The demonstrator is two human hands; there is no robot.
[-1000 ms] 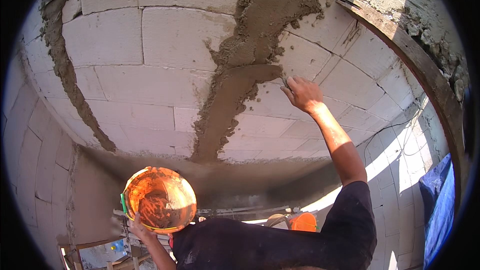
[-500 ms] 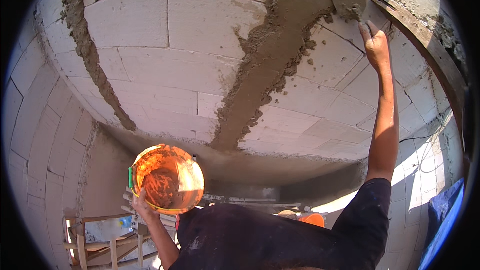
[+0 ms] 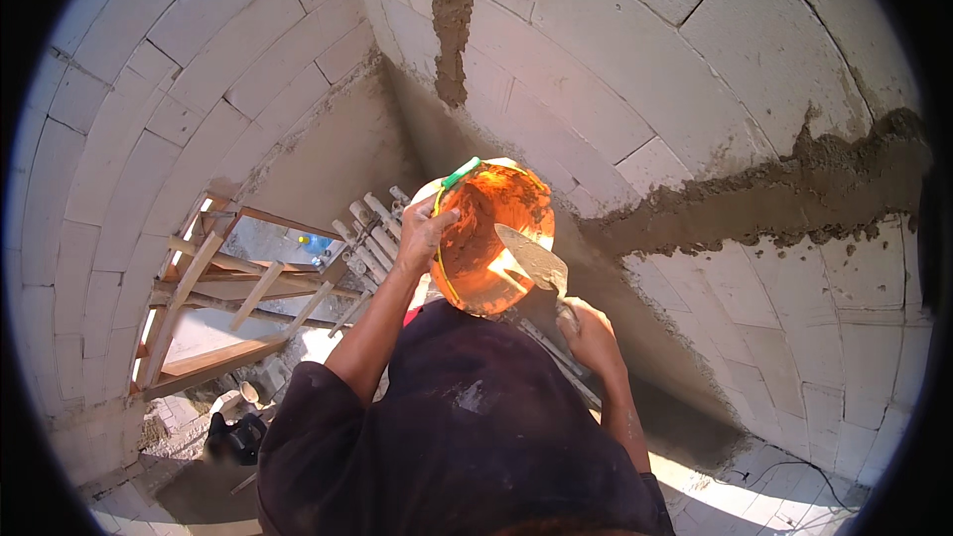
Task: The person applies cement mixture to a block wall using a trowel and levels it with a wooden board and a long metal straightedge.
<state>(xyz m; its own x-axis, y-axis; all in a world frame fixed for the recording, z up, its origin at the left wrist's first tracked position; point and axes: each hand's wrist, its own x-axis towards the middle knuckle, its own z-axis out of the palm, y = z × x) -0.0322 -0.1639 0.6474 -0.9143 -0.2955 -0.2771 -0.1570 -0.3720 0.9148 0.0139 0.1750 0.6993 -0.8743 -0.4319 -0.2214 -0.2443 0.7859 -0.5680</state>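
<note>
An orange bucket (image 3: 518, 201) with a green grip on its handle is tilted in front of my chest. My left hand (image 3: 425, 241) is closed on the bucket's left rim, with fingers reaching over the edge. Inside, the walls are smeared with wet mortar. My right hand (image 3: 588, 335) grips the handle of a trowel (image 3: 538, 260). The trowel's blade reaches over the bucket's right side, and grey mortar coats it. A broad band of mortar (image 3: 745, 206) runs across the block wall on the right.
A narrower mortar strip (image 3: 452, 30) lies on the pale block wall (image 3: 615, 60). Below to the left are a wooden frame (image 3: 260, 290) and a stack of poles (image 3: 377, 230). A black object (image 3: 235, 439) lies at the lower left. A thin cable (image 3: 809, 469) trails at the lower right.
My right hand has brought the trowel down from the wall's mortar band to the bucket. The view has turned left, and the bucket now sits nearer the middle.
</note>
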